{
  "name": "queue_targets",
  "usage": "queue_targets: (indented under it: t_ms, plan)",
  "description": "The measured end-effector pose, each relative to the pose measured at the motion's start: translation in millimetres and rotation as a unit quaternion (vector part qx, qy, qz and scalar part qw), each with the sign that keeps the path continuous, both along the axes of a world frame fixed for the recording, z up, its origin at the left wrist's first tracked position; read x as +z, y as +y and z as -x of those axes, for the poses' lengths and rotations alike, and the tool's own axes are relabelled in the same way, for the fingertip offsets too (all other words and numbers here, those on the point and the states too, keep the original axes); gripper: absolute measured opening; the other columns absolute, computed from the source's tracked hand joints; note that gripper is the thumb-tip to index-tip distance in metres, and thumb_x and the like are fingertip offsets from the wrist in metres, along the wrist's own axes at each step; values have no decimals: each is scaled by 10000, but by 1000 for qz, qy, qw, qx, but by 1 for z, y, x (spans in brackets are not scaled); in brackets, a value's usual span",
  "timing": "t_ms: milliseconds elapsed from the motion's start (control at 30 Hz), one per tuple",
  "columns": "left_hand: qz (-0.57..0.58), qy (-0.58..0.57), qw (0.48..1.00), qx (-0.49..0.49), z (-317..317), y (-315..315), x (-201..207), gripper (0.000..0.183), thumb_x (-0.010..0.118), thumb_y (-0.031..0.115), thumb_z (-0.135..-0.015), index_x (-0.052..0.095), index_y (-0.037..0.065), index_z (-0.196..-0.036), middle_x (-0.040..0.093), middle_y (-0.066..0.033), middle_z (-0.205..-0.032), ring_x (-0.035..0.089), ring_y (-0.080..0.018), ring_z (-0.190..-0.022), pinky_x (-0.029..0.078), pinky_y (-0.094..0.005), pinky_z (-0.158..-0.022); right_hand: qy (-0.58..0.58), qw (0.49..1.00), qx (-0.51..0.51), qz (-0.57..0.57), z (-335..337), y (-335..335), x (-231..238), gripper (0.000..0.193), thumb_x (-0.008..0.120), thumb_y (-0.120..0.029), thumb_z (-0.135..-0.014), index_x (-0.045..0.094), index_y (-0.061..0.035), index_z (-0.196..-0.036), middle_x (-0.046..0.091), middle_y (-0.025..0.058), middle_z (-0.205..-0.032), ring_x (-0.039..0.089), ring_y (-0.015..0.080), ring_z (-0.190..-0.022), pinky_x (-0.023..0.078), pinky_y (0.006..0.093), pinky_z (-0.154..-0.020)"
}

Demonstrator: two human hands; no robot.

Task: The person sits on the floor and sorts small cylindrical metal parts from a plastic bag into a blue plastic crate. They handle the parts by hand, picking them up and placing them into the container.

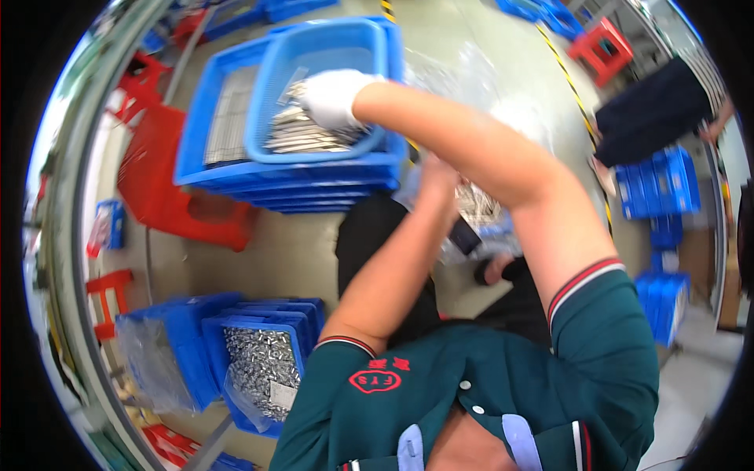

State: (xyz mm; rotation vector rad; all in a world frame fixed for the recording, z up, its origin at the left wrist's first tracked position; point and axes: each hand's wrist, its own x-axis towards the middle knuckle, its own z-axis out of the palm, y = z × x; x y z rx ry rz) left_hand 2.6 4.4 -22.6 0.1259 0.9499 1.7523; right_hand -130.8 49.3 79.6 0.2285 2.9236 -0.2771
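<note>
My right hand (336,98), in a white glove, reaches across into a light blue plastic basket (255,118). Its fingers look curled at a bunch of thin, shiny metal strips, though motion blurs them. More metal strips (302,135) lie in a loose layer in the basket under the glove. The basket rests in a larger blue crate (192,153), at the top of a stack. My left hand (441,171) is partly behind my right forearm, beside a clear plastic bag holding metal pieces (477,206); its fingers are hidden and blurred.
Left of the basket, slim rods (232,114) fill part of the crate. A red plastic stool (157,173) stands at the left. Nearer, a blue bin (263,369) holds many small metal parts. Another person's dark-clothed legs (648,110) and blue bins (658,184) are at the right.
</note>
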Motion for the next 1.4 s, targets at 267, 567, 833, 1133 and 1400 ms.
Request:
queue_targets:
  t_ms: [267, 567, 833, 1133, 1400]
  plan:
    - [3, -34, 999, 19, 25, -19, 4, 172, 649, 228, -862, 632, 58, -879, 578, 1, -719, 502, -83, -621, 408, -230, -541, 397, 895, -153, -132, -192, 95, 20, 246, 571, -280, -844, 659, -70, -935, 634, 118, -885, 592, 285, -797, 461, 379, -738]
    - [7, -17, 999, -48, -1, -9, 18, 221, 587, 245, -906, 565, 27, -943, 506, -11, -764, 444, -100, -656, 387, -245, -586, -32, 927, -341, 150, -321, 141, -290, 357, 506, -257, -733, 660, -62, -989, 647, 153, -992, 590, 304, -968, 441, 407, -876]
    - [40, -8, 997, -59, -10, 1, 20, 198, 553, 221, -923, 549, 25, -946, 481, -37, -770, 434, -122, -672, 372, -263, -595, 101, 882, -460, -10, -254, 130, -398, 372, 522, -257, -764, 629, -131, -1097, 609, 147, -1138, 502, 348, -1146, 327, 464, -1010]
    - [56, 14, 996, -67, -9, 16, 13, 203, 560, 217, -912, 566, 15, -934, 512, -60, -774, 442, -140, -671, 373, -275, -593, 17, 880, -472, -55, -219, 167, -422, 636, 476, -494, -806, 411, -186, -1358, 339, 133, -1433, 249, 368, -1338, 156, 576, -1070]
    - [47, 8, 993, -106, -9, 27, 17, 202, 551, 196, -914, 562, -5, -933, 506, -69, -758, 434, -140, -661, 356, -273, -588, 45, 852, -518, -62, -231, 170, -512, 493, 408, -343, -890, 455, -129, -1332, 467, 132, -1346, 439, 320, -1240, 299, 458, -1036]
